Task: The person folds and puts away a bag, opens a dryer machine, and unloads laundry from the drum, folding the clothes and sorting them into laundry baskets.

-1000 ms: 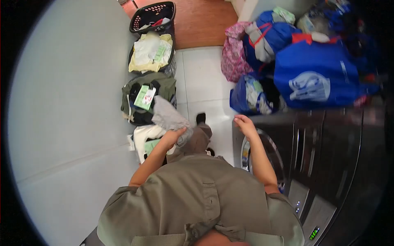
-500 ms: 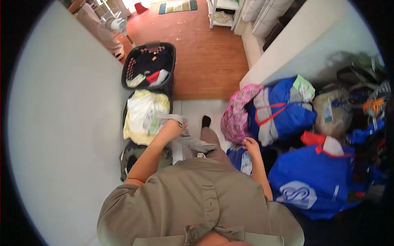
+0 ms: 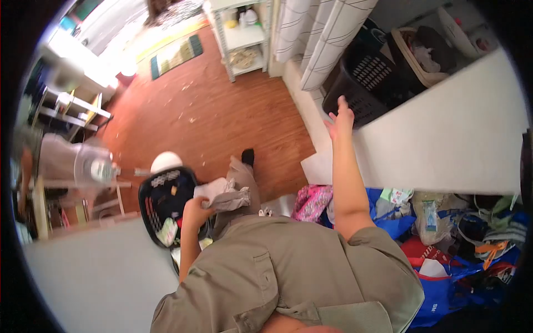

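Note:
My left hand (image 3: pixel 196 213) is closed on a light grey cloth (image 3: pixel 230 198) that hangs loosely toward my leg; its exact kind I cannot make out. Just left of it stands a black laundry basket (image 3: pixel 145 195) with dark clothes and a pale green item inside. My right arm is stretched forward, and my right hand (image 3: pixel 342 119) is open with its fingers apart and nothing in them. Beyond that hand is a dark slotted hamper (image 3: pixel 363 91) behind the wall's end. Whether the fingertips touch it I cannot tell.
Bags and a pink patterned cloth (image 3: pixel 312 202) crowd the right side below a white partition (image 3: pixel 438 139). A white shelf (image 3: pixel 244 38) and a patterned curtain (image 3: pixel 333 39) stand ahead. At left are a fan (image 3: pixel 102 169) and a blurred person. A doormat (image 3: pixel 176 57) lies by the doorway.
I have stepped forward onto the wooden floor and the view has turned right. My right hand has reached out from near the bags toward the hamper. The grey cloth stays in my left hand.

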Demonstrator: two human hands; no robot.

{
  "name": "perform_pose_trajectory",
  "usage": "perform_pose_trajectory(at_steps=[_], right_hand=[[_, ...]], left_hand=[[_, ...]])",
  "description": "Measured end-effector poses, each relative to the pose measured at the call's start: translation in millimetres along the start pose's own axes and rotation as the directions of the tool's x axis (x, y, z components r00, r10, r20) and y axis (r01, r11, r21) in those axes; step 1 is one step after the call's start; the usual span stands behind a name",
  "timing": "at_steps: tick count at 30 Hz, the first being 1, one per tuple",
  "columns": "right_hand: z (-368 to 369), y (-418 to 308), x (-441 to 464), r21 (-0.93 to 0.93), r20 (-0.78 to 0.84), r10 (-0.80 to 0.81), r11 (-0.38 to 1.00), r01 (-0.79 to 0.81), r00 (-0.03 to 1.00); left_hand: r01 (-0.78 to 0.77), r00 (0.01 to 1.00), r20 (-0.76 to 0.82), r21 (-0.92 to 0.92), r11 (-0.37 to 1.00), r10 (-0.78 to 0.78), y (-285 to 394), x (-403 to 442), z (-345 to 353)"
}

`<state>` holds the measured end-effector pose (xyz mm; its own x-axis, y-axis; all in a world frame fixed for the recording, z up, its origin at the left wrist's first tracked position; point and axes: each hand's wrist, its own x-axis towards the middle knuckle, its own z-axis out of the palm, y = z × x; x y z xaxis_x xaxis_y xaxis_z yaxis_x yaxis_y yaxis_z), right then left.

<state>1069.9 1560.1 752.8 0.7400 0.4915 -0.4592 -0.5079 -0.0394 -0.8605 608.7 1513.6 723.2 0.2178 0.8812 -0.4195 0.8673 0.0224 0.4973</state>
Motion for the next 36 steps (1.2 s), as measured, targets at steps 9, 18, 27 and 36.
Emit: perform_pose_trajectory(at_steps=[9, 18, 27, 36], right_hand=[[16, -39, 195, 0.739, -0.473, 0.429, 0.669, 0.081, 0.769], [67, 9, 77, 0.606, -0.399, 0.414, 0.789, -0.104, 0.818], [57, 51, -79, 0.319, -0.465, 0.264, 0.940, -0.118, 0.845], [50, 163, -171, -0.086, -0.818, 0.223, 0.864, -0.497, 0.530]], left_hand=[[-0.297, 0.771, 0.636, 0.348, 0.889, 0.008, 86, 282, -58], [-0.360, 0.453, 0.891, 0.208, 0.909, -0.024, 241, 440, -91], [0.329, 0.316, 0.839, -0.536, 0.778, 0.444, 271, 466, -28], [-0.588, 0.399, 0.903, 0.117, 0.800, 0.161, 197, 548, 39]])
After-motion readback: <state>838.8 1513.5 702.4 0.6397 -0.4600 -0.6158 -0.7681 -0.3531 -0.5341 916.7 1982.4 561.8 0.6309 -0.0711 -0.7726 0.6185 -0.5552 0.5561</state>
